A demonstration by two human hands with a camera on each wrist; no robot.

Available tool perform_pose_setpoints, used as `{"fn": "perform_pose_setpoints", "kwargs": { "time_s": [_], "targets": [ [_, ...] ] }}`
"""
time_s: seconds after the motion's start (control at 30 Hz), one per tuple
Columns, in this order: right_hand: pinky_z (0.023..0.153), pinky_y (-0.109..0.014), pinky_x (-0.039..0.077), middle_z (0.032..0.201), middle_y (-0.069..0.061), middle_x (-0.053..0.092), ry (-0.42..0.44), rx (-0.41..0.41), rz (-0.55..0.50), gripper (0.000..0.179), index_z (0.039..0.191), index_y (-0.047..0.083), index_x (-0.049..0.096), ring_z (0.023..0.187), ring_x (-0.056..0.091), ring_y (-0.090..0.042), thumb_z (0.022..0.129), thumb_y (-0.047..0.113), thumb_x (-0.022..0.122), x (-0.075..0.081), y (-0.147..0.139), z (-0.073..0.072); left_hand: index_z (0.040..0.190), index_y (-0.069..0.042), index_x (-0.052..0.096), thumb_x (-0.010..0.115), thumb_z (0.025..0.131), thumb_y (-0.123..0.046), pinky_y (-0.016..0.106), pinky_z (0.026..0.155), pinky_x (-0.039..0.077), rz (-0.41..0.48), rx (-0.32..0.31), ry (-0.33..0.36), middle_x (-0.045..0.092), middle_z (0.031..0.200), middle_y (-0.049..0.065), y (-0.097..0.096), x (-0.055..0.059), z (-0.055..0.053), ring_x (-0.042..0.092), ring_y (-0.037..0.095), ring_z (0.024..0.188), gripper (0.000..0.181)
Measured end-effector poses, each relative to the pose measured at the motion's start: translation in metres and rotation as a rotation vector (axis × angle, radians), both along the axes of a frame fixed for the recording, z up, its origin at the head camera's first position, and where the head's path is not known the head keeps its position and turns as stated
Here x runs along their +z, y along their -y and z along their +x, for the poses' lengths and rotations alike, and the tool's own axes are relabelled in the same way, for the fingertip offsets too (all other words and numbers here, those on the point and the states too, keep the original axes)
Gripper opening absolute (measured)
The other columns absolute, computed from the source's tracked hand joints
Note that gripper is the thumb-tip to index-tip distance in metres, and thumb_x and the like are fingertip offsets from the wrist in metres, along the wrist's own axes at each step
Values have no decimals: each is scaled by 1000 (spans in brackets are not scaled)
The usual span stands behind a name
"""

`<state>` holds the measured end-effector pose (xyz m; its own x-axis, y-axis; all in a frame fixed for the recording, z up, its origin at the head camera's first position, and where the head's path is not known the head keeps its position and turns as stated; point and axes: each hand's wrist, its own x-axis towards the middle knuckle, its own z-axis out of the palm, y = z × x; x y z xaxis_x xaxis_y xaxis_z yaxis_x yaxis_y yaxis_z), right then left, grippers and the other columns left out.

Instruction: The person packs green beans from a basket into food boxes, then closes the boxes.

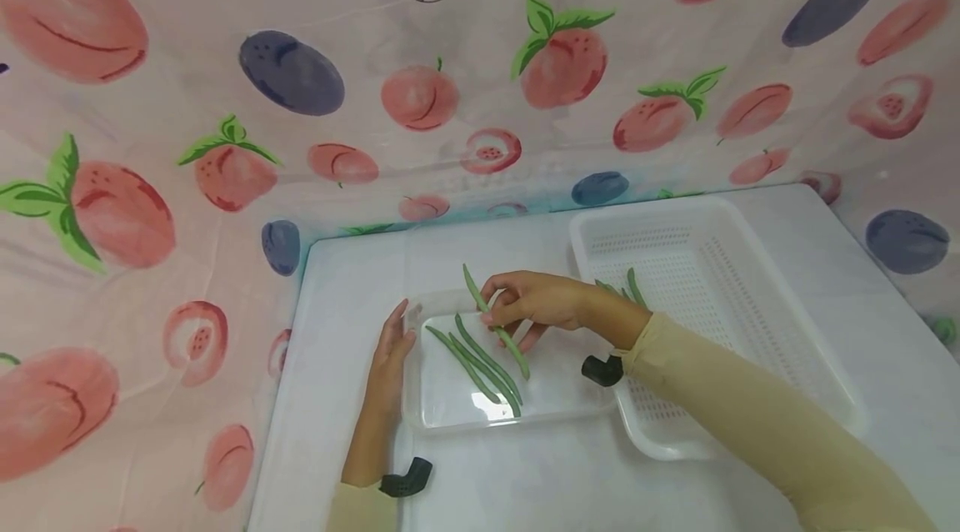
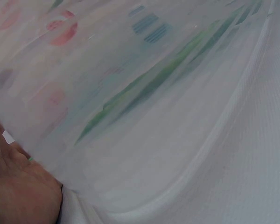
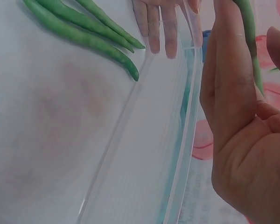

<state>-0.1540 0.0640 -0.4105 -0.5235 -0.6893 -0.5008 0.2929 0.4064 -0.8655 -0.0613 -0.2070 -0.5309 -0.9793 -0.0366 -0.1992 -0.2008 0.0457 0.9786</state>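
Observation:
A green bean (image 1: 517,355) is pinched between the thumb and fingers of my right hand (image 1: 534,300), raised over a clear plastic box (image 1: 517,422). In the right wrist view the held bean (image 3: 250,32) runs along the fingers. Three more green beans (image 1: 487,360) lie side by side, slanting, on the box's floor. My left hand (image 1: 390,353) rests against the box's left end. Through the clear wall, the right wrist view shows its fingers (image 3: 170,39) extended. The left wrist view catches only part of that palm (image 2: 25,191) beside the box's side wall (image 2: 144,154).
A white perforated basket (image 1: 738,223) stands right of the box, close against it. Several green beans (image 1: 636,288) show inside, partly hidden by my right forearm. Both stand on a white-covered table (image 1: 352,273). A fruit-print curtain (image 1: 450,23) rises behind and at the sides.

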Motion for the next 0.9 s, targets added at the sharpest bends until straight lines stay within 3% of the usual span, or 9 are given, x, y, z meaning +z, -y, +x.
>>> {"fn": "perform_pose_setpoints", "kwargs": {
  "time_s": [0.17,0.47,0.9],
  "targets": [
    [66,-38,63,100,-8,67,-12,-8,-1,34,125,8,56,88,67,-23,98,25,69,-1,-2,-1,154,-47,35,46,107,-42,61,118,32,-5,13,6,21,169,-14,0,0,0,17,23,159,49],
    [72,-43,64,104,-10,68,-10,-21,-21,31,123,7,59,90,71,-27,98,22,69,0,-8,-1,153,-48,37,46,107,-43,60,124,19,-15,16,15,21,168,-18,1,1,0,12,16,160,47],
    [77,-46,64,102,-9,68,-15,-33,-47,29,121,7,60,88,70,-25,98,24,69,8,-21,-1,154,-47,35,45,107,-40,62,119,29,-2,10,10,23,169,-14,1,-1,0,19,23,159,48]
  ]
}}
